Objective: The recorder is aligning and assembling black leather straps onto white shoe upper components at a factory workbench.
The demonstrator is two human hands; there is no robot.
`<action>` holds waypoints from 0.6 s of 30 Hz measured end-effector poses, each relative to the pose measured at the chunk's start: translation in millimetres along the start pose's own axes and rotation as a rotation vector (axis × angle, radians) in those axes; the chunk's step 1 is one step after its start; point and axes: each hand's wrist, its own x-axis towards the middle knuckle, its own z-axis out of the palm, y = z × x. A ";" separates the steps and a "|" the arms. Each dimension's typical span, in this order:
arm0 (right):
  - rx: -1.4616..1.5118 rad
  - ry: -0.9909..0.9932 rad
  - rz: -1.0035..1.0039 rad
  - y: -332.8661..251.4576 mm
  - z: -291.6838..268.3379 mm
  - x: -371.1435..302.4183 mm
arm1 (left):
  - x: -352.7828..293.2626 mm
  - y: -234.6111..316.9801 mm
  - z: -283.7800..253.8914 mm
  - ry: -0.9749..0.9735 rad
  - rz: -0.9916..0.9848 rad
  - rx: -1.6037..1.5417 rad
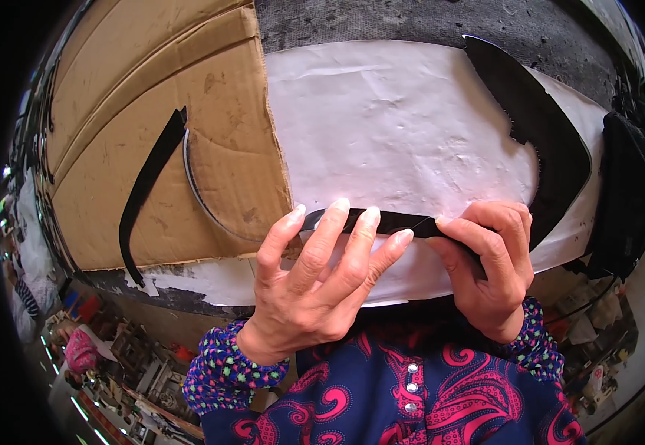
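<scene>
L hand point(304, 304) palm-down w/ fingers spread, R hand point(491, 271) curled, thumb opp. index fingertip

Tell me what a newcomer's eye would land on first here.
Probably the right hand, pinching black material near the lower middle, and the left hand, spread over it. Next comes the broad curved black piece at right on the white sheet, then brown cardboard at left.
</scene>
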 end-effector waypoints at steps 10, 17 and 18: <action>-0.006 -0.019 0.006 0.9 -2.1 1.2 | 1.0 4.3 -1.4 -0.022 -0.017 0.014; -0.037 -0.040 0.036 -2.8 -2.7 2.2 | -0.8 2.0 -2.2 -0.028 -0.004 0.011; -0.036 -0.038 0.032 -3.2 -2.4 2.3 | -1.3 2.0 -2.3 -0.030 -0.005 0.010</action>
